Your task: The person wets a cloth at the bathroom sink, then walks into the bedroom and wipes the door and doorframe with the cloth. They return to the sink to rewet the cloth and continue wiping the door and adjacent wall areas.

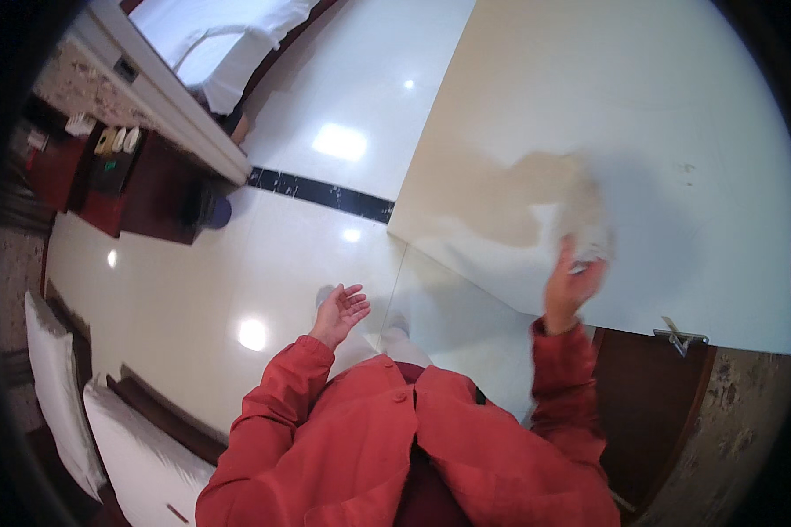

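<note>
My right hand (572,284) is raised against a large pale wall panel (540,79). Its fingers close around a white cloth or wad (592,242), blurred by motion, so its exact kind is unclear. A brownish shadow spreads over the panel beside that hand. Lower and to the left, my left hand (343,313) hangs in the air in front of my body, palm up, fingers apart, with nothing in it. Both sleeves belong to a red buttoned jacket (343,454).
Left of me stand a dark wooden cabinet (161,191) with small items and a purple bin (219,212). White cushions (138,435) line the lower left. Beyond a black threshold strip (323,194) is a white-sheeted bed (231,59). A metal handle (682,338) juts out at right.
</note>
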{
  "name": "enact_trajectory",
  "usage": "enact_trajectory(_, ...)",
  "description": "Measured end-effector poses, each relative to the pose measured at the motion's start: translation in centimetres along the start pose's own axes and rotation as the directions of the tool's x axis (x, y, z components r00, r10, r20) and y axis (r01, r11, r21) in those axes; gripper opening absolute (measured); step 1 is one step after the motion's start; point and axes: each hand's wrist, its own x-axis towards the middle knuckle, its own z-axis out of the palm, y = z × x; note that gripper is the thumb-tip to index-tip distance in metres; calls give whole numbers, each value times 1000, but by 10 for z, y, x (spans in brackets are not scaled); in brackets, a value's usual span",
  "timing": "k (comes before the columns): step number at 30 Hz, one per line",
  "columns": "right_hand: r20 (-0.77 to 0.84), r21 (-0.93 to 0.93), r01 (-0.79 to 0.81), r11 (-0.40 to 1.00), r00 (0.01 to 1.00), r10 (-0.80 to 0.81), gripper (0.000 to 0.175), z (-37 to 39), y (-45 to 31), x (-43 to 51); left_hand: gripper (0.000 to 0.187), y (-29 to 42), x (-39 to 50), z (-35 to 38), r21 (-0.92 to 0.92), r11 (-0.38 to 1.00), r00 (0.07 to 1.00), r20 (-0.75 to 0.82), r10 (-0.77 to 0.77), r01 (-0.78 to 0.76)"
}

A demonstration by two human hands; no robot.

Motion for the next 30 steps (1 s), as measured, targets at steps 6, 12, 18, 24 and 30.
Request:
enact_trajectory(6, 143, -469, 635, 614, 741, -656, 14, 53, -7, 114, 31, -65, -49, -56, -242, 959, 972, -213, 99, -151)
enact_trajectory(12, 569, -66, 791, 608, 530, -628, 15, 134, 34, 17, 23, -98, -106, -100, -383, 870, 885, -450, 117, -310)
enact_trajectory(18, 930, 298, 854, 426, -159, -330, 26, 165, 189, -124, 22, -121, -128, -120, -325, 889, 842, -528, 113, -323)
enact_trajectory(24, 948, 265, 899, 349, -308, 75, 25, 33, 318, -153, 20, -143, -147, -154, -278, 925, 841, -536, 76, -260)
enact_trajectory(30, 985, 139, 901, 410, -85, -149, 23, -27, 221, -30, 18, -138, -121, -167, -311, 931, 882, -471, 23, -190)
